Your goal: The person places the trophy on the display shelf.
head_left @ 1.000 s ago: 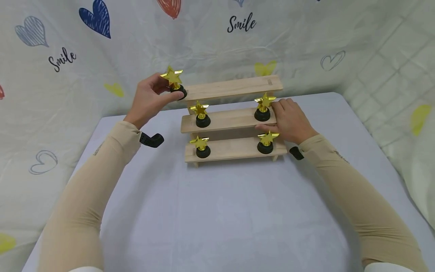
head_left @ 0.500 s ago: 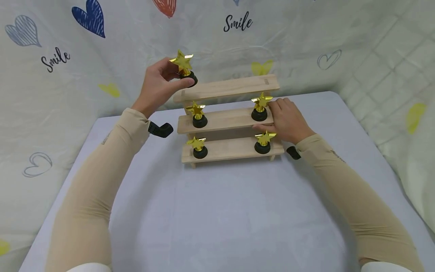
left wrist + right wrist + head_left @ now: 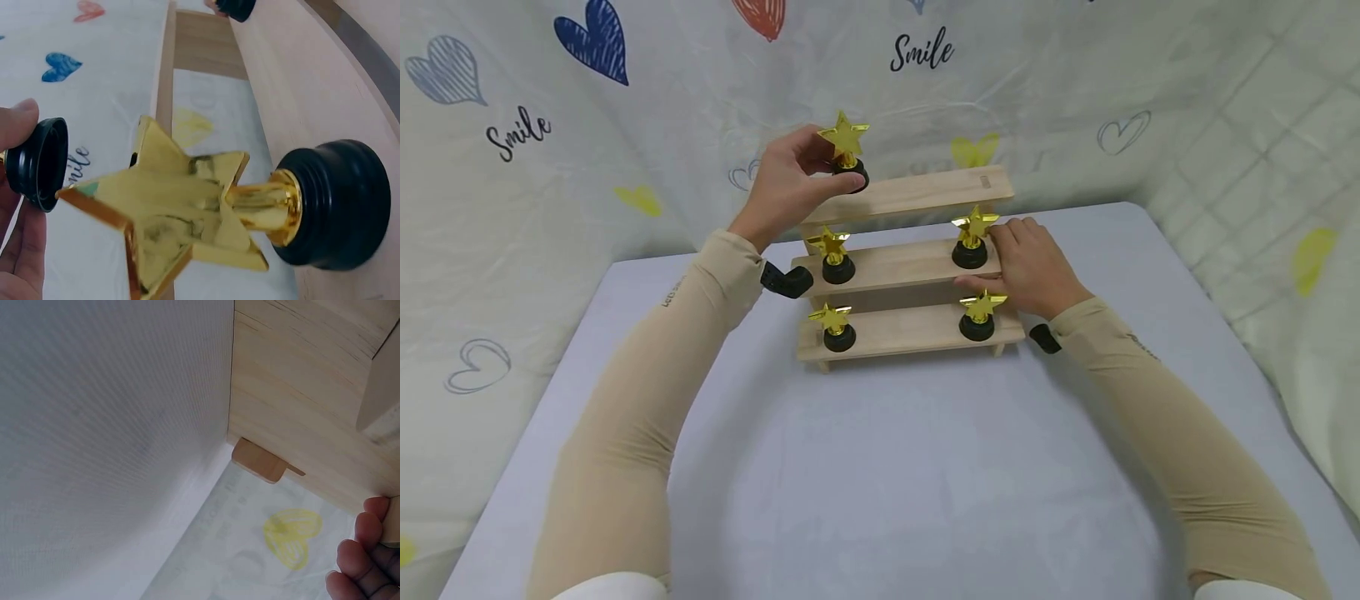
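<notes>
Meanwhile the left hand [image 3: 790,179], pinching a gold star trophy [image 3: 846,146] by its black base, had carried it rightward from beyond the wooden three-tier shelf [image 3: 925,193] to over its top tier's left end. The right hand [image 3: 1033,267] stayed, fingers curled, gripping the middle tier's right end. Only the left wrist view showed another trophy's base [image 3: 331,203] close up.

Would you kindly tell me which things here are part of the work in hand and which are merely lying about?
In hand:
- left hand holding a star trophy at the top shelf
- right hand gripping the middle shelf's end
- four trophies standing on the middle and bottom shelves

Lying about:
- table
- heart-print sheet behind
</notes>
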A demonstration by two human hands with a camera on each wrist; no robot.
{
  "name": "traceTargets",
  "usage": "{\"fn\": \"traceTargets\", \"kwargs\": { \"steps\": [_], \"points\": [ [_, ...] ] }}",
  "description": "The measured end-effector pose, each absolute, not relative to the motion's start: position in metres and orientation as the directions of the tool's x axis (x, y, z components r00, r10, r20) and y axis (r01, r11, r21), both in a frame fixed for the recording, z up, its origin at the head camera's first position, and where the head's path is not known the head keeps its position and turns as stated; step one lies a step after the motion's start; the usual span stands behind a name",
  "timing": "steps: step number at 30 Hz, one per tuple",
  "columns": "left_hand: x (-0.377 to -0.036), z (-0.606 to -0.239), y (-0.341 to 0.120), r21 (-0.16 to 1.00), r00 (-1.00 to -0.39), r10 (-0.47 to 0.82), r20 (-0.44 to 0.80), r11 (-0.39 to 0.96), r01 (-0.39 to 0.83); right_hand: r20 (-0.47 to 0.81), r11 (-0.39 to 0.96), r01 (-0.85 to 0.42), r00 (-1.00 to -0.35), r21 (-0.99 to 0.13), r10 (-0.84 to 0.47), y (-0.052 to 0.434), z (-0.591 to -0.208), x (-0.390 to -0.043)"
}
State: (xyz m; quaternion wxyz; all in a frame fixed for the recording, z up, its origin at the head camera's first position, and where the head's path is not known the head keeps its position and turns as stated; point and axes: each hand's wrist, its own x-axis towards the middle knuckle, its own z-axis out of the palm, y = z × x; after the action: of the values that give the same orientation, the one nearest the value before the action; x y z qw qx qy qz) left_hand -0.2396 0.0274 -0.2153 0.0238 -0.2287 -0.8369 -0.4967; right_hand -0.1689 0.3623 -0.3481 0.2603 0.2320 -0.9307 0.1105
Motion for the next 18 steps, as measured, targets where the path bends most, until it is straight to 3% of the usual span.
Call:
{"fn": "traceTargets", "kwargs": {
  "steps": [18],
  "points": [
    [-0.245, -0.213, 0.061, 0.769, -0.908, 0.388, 0.157, 0.529, 0.359, 0.509, 0.867, -0.488, -0.773, -0.096, -0.379, 0.365, -0.346, -0.168]
  ]
}}
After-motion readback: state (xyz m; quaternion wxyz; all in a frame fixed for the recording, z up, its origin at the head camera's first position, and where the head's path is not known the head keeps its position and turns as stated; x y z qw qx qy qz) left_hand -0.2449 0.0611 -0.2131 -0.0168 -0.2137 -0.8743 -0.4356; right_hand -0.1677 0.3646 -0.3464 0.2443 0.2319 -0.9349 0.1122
